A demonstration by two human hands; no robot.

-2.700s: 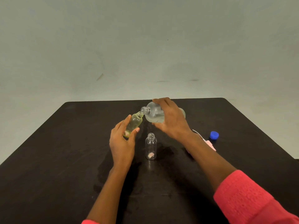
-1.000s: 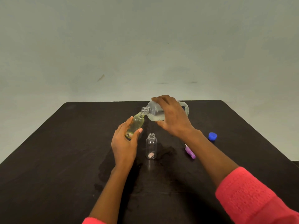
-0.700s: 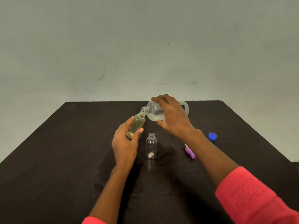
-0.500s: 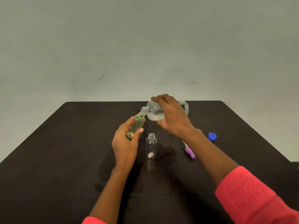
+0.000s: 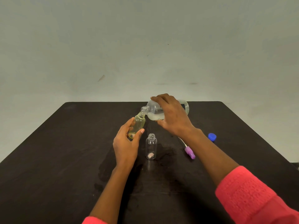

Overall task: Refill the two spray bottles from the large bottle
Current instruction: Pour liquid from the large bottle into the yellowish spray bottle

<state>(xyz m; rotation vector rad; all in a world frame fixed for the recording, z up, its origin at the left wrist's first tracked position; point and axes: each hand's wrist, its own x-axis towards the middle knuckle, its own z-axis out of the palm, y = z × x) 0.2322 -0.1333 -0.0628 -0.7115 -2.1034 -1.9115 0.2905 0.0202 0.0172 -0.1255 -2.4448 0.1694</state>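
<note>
My right hand (image 5: pixel 174 118) grips the large clear bottle (image 5: pixel 154 113), tipped on its side with its open neck touching the mouth of a small yellowish spray bottle (image 5: pixel 138 124). My left hand (image 5: pixel 126 143) holds that small bottle tilted to the right, fingers and thumb round its lower part. Pale liquid lies in the low side of the large bottle. A second small clear spray bottle (image 5: pixel 151 147) stands upright and uncapped on the black table (image 5: pixel 56 159), just right of my left hand, with a small pinkish bit at its bottom.
A purple spray head with a white tube (image 5: pixel 189 151) lies on the table under my right forearm. A blue cap (image 5: pixel 212 136) sits further right. Wet patches darken the table around and in front of the standing bottle.
The large bottle has been raised slightly and tipped a little further toward the small bottle. The purple spray head now shows beside my right forearm. The standing bottle has not moved.
</note>
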